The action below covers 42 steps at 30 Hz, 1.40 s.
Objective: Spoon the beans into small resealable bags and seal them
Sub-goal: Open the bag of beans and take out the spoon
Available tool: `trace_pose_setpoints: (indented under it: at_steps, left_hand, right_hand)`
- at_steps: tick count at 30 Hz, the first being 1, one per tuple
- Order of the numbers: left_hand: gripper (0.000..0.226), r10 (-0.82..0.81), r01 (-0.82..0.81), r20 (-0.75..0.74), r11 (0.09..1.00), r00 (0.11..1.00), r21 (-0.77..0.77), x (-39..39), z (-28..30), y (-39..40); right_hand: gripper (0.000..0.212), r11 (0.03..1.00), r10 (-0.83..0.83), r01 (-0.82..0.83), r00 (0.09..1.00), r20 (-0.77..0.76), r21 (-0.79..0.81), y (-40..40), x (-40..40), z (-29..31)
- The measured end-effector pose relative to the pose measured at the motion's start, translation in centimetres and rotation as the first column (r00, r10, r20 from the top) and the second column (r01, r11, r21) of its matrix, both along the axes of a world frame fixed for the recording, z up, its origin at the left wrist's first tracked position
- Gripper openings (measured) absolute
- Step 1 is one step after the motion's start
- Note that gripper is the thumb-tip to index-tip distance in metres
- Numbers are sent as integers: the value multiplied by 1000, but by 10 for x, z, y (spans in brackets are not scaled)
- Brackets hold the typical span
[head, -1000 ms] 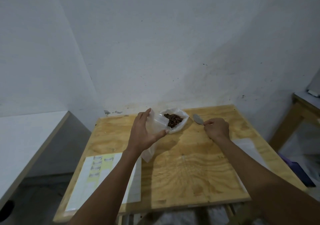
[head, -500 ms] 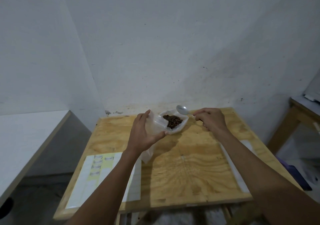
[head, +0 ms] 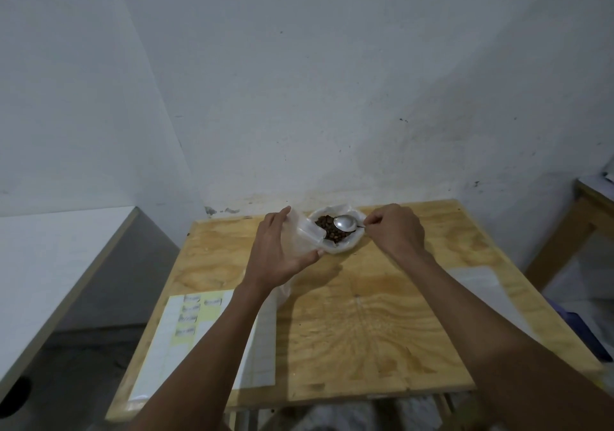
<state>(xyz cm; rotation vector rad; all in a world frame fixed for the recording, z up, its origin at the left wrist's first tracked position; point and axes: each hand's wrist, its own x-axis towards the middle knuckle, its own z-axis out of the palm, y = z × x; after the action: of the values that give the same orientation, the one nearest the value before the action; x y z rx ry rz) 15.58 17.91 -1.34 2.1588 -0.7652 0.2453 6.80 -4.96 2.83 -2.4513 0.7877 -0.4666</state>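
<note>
Dark brown beans [head: 327, 229] lie in an open white plastic bag [head: 345, 248] at the far middle of the wooden table [head: 365, 314]. My left hand [head: 277, 253] holds a small clear resealable bag [head: 304, 236] upright with its mouth open, just left of the beans. My right hand [head: 395, 229] pinches the handle of a metal spoon [head: 345, 223], whose bowl hovers over the beans. The lower part of the small bag is hidden behind my left hand.
A sheet of white and yellow labels [head: 199, 327] lies at the table's near left. A white sheet [head: 478, 277] lies at the right edge. A grey surface [head: 50, 264] stands to the left and another wooden table [head: 584, 211] to the right. The wall is close behind.
My right hand picked the spoon up from the table and carried it left, over the beans. My left hand kept holding the small bag in place.
</note>
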Motion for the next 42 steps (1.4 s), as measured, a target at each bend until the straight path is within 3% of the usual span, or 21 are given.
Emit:
trace_pose_setpoints:
  at_steps: [6,9,13,17,29,31,34,36,42]
  left_hand:
    - [114,-46,47,-19,999,999,27,0,-3,-10]
    - [114,-70,71,-22,996,997,45,2,-5,-16]
    - [113,-81,82,-35,996,996,35,4,-7,-20]
    - [112,-78,80,-38,996,996,43,5,-7,-19]
    - [114,-59,58,7,988,998,140,11,5,-16]
    - [117,-54,53,2,988,999,146,9,9,-18]
    - [117,-50,50,-4,991,999,125,7,13,-21]
    - [114,-52,52,-5,992,999,115,7,15,-23]
    - [114,-62,55,46,989,997,135,8,18,-21]
  right_hand:
    - [17,991,33,-42,997,-70,-124,17,10,-9]
    - [20,999,35,-37,994,-105,-21,19,16,-12]
    - [40,987,34,-20,996,-88,157,16,21,-5]
    - [39,940,-10,28,998,-56,341,8,24,-3]
    - [17,910,54,-74,997,60,408,-5,15,23]
    - [26,915,101,-130,990,96,381,-7,10,27]
    - [9,929,200,-220,975,97,299,-5,-2,36]
    - [14,940,244,-261,964,102,218,-2,-8,40]
    - [18,982,137,-159,971,196,101,-1,-14,35]
